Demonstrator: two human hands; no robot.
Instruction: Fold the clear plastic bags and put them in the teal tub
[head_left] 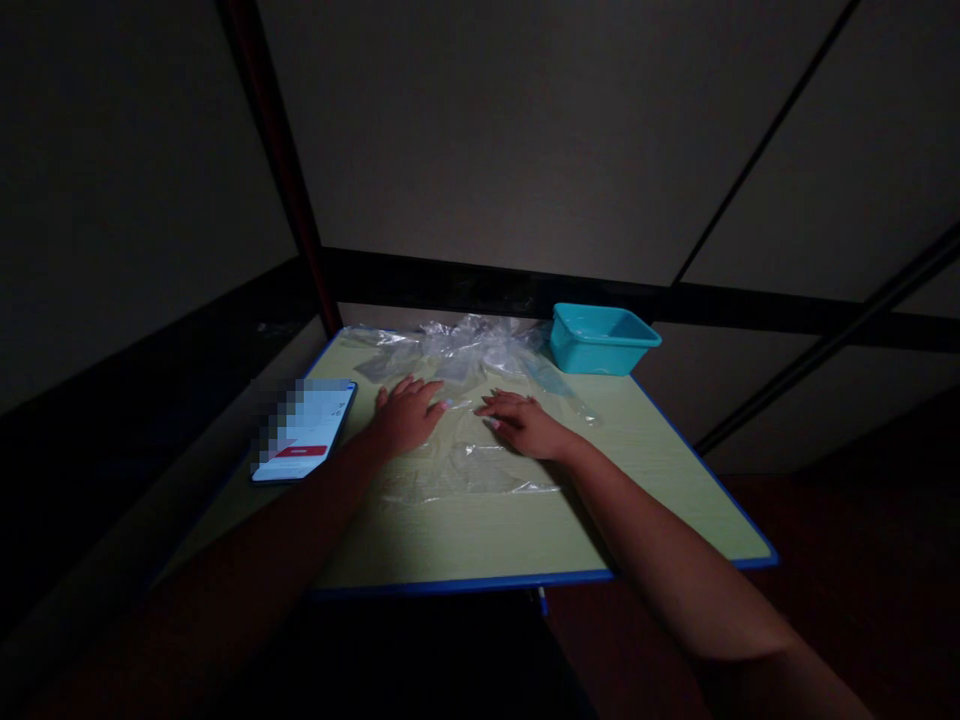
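Observation:
A thin, clear plastic bag lies spread over the table, smooth toward me and crumpled at its far end. My left hand rests on its left side, fingers spread and pointing away from me. On the right side of the plastic lies my right hand, palm down, with its fingers stretched out toward the left. Neither hand grips anything. A strip of the plastic shows between the two hands.
A phone with a lit screen lies left of my left hand. At the back right corner stands a turquoise plastic basket. The pale table has a blue edge, and panelled walls stand behind it and to its left.

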